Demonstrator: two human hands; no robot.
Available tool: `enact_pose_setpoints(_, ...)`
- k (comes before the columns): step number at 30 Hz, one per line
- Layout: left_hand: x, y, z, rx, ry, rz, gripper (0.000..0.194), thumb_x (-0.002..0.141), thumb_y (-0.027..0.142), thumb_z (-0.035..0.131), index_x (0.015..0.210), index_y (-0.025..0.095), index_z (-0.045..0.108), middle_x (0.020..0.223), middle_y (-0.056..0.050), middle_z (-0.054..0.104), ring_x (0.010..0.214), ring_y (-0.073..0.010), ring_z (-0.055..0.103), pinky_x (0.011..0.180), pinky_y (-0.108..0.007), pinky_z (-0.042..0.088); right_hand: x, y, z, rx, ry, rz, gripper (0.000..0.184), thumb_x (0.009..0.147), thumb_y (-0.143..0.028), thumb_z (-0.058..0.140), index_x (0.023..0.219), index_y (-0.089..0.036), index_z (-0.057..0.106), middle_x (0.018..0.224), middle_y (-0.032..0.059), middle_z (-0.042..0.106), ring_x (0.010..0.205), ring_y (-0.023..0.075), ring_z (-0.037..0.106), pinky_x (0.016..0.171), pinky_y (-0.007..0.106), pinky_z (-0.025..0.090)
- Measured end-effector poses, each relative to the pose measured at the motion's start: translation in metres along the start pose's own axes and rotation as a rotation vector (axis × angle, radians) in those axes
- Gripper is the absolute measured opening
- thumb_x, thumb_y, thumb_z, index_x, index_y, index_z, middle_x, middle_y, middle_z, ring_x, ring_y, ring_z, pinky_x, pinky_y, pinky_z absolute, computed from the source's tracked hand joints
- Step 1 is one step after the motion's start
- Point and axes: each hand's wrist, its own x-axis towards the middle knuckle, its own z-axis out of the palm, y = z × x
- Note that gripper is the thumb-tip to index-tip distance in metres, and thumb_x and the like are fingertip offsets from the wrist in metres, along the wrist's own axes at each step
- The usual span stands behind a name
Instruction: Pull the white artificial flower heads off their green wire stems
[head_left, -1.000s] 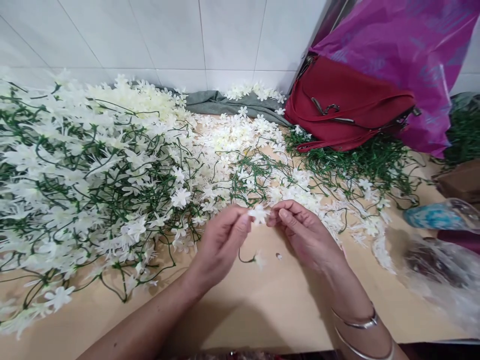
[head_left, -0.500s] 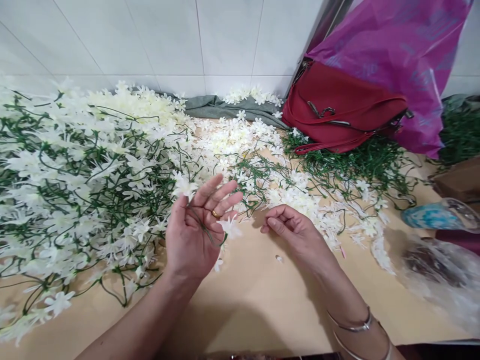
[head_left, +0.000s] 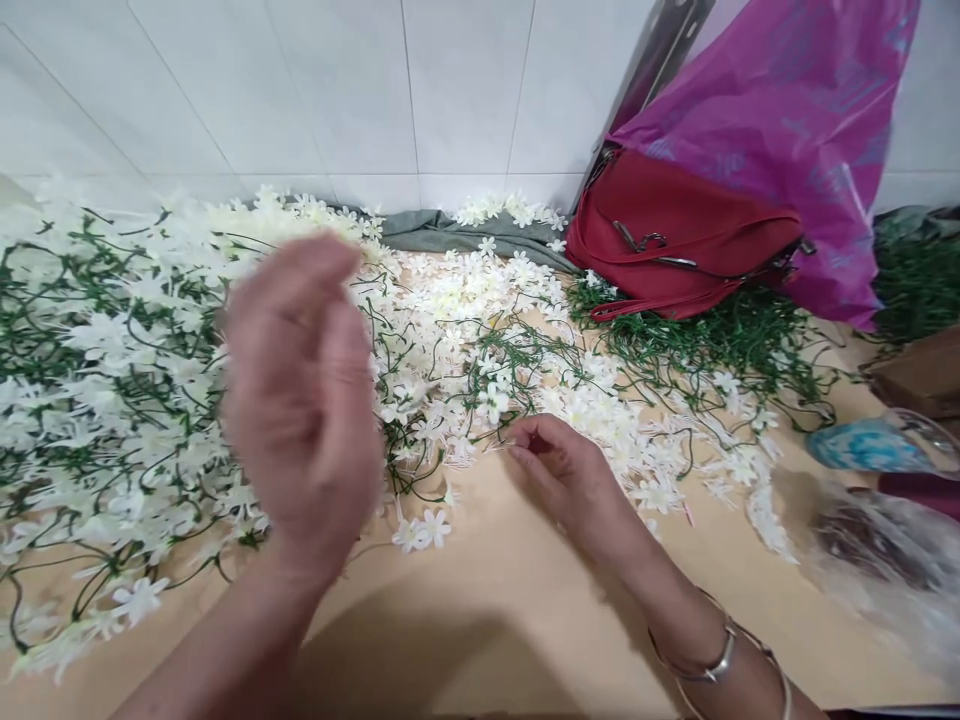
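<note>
Away swings the left hand [head_left: 300, 400], leftward, in front of flowers [head_left: 105, 340] at nine o'clock, blurred, its grip impossible to tell! Right hand [head_left: 566, 485], five o'clock: thumb and forefinger close at a pale strand [head_left: 496, 447], pinch unclear. Red bag [head_left: 686, 240] at two; clear bag [head_left: 892, 610] at four, dark thing [head_left: 874, 550] inside.

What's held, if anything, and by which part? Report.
Right hand seems to pinch a thin pale strand by one end; left hand is too blurred to tell.

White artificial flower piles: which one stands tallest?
The white artificial flower pile with green stems at the picture's left, partly hidden by the left hand; the white flowers in the middle lie flatter on the beige tabletop.
</note>
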Motion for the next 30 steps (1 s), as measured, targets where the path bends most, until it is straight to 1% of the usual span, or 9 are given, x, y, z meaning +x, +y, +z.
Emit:
enact_pose_setpoints(1, -0.010, 0.000, 0.008, 0.013, -0.108, 0.067, 0.023, 0.102, 0.016, 0.057, 0.121, 0.024, 0.067, 0.127, -0.004, 0.067, 0.124, -0.0191, 0.062, 0.103, -0.040, 0.057, 0.005, -0.002, 0.003, -0.112, 0.009, -0.061, 0.009, 0.098, -0.022, 0.055, 0.097, -0.022, 0.064, 0.091, 0.0042, 0.065, 0.079, 0.0183, 0.058, 0.074, 0.032, 0.044)
enact_pose_setpoints(3, -0.031, -0.004, 0.023, 0.069, -0.321, 0.079, 0.026, 0.098, 0.009, 0.060, 0.120, 0.022, 0.064, 0.109, -0.003, 0.069, 0.101, -0.0161, 0.068, 0.085, -0.031, 0.061, 0.018, -0.005, 0.009, -0.322, 0.019, -0.168, 0.013, 0.097, -0.014, 0.055, 0.099, -0.022, 0.065, 0.093, 0.0057, 0.067, 0.080, 0.0195, 0.059, 0.073, 0.033, 0.042)
enact_pose_setpoints(7, -0.063, -0.029, 0.039, 0.198, -0.679, -0.004, 0.019, 0.102, 0.007, 0.048, 0.112, 0.018, 0.059, 0.107, -0.007, 0.066, 0.099, -0.0182, 0.066, 0.089, -0.033, 0.057, 0.037, -0.005, 0.015, -0.635, -0.050, -0.190, 0.022, 0.092, -0.003, 0.052, 0.088, -0.020, 0.067, 0.083, 0.0055, 0.065, 0.079, 0.0213, 0.059, 0.072, 0.033, 0.040)
enact_pose_setpoints(10, -0.073, -0.052, 0.041, 0.331, -0.832, 0.008, 0.026, 0.103, 0.005, 0.040, 0.112, 0.018, 0.059, 0.109, -0.008, 0.065, 0.100, -0.0203, 0.066, 0.090, -0.036, 0.056, 0.038, -0.004, 0.010, -0.638, -0.062, -0.136, 0.019, 0.093, -0.006, 0.057, 0.086, -0.020, 0.067, 0.084, 0.0043, 0.063, 0.075, 0.0195, 0.058, 0.071, 0.032, 0.040)
enact_pose_setpoints(14, -0.075, -0.067, 0.044, 0.493, -0.928, 0.062, 0.023, 0.103, 0.008, 0.046, 0.110, 0.019, 0.064, 0.110, -0.007, 0.067, 0.102, -0.0227, 0.065, 0.091, -0.037, 0.055, 0.028, 0.001, -0.004, -0.541, -0.075, -0.068, 0.019, 0.093, -0.009, 0.059, 0.080, -0.021, 0.067, 0.088, 0.0042, 0.064, 0.077, 0.0192, 0.061, 0.072, 0.031, 0.044)
enact_pose_setpoints(19, -0.071, -0.060, 0.042, 0.561, -0.988, 0.086, 0.027, 0.100, 0.004, 0.051, 0.114, 0.020, 0.068, 0.115, -0.007, 0.069, 0.101, -0.0233, 0.065, 0.086, -0.035, 0.054, 0.013, 0.012, -0.020, -0.509, -0.059, -0.066, 0.026, 0.096, -0.007, 0.049, 0.088, -0.021, 0.070, 0.097, 0.0074, 0.067, 0.088, 0.0216, 0.066, 0.079, 0.033, 0.049)
enact_pose_setpoints(22, -0.067, -0.056, 0.042, 0.538, -1.017, 0.071, 0.027, 0.101, 0.006, 0.051, 0.115, 0.021, 0.069, 0.116, -0.007, 0.069, 0.099, -0.0223, 0.066, 0.083, -0.034, 0.055, 0.008, 0.015, -0.027, -0.599, -0.049, -0.077, 0.026, 0.095, -0.006, 0.051, 0.087, -0.020, 0.071, 0.097, 0.0081, 0.069, 0.088, 0.0222, 0.066, 0.077, 0.034, 0.048)
enact_pose_setpoints(25, -0.065, -0.054, 0.042, 0.485, -1.011, 0.046, 0.014, 0.103, 0.023, 0.057, 0.110, 0.018, 0.069, 0.113, -0.009, 0.070, 0.101, -0.0232, 0.067, 0.089, -0.037, 0.055, 0.005, 0.013, -0.029, -0.748, -0.011, -0.103, 0.025, 0.096, -0.007, 0.051, 0.083, -0.019, 0.070, 0.092, 0.0097, 0.069, 0.082, 0.0234, 0.065, 0.076, 0.037, 0.045)
enact_pose_setpoints(30, -0.068, -0.048, 0.035, 0.473, -1.010, 0.046, 0.039, 0.093, 0.036, 0.075, 0.123, 0.016, 0.061, 0.121, -0.012, 0.066, 0.110, -0.0284, 0.065, 0.093, -0.044, 0.057, 0.006, 0.004, -0.022, -0.776, -0.009, -0.162, 0.023, 0.097, -0.008, 0.051, 0.091, -0.020, 0.069, 0.093, 0.0093, 0.070, 0.085, 0.0241, 0.066, 0.079, 0.037, 0.045)
